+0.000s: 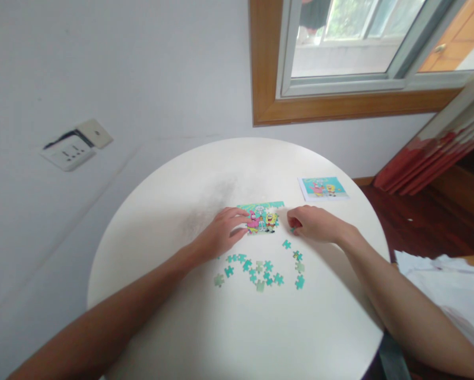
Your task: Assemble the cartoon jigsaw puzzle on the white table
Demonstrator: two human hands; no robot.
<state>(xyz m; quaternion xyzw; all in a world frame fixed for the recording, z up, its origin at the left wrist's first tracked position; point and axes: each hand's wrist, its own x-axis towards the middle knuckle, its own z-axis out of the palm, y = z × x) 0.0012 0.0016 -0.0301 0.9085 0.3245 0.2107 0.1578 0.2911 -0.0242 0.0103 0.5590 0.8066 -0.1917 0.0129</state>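
Note:
A partly assembled jigsaw puzzle (266,217) with a pink starfish and a yellow sponge figure lies on the round white table (237,327). My left hand (226,229) rests at its left edge, fingers and thumb apart, the fingertips on the puzzle. To the right of the puzzle, my right hand (312,221) is closed in a pinch, palm down close to the tabletop. A bit of teal puzzle piece shows under its fingertips; most of it is hidden. Nearer to me lie several loose teal and pale green puzzle pieces (267,266), some in a column on the right (299,268).
A picture card (324,188) with the same figures lies at the table's far right. Behind the table are a white wall with a socket (71,152) and a wood-framed window (271,105). A red curtain (427,158) and white papers (438,285) are at the right.

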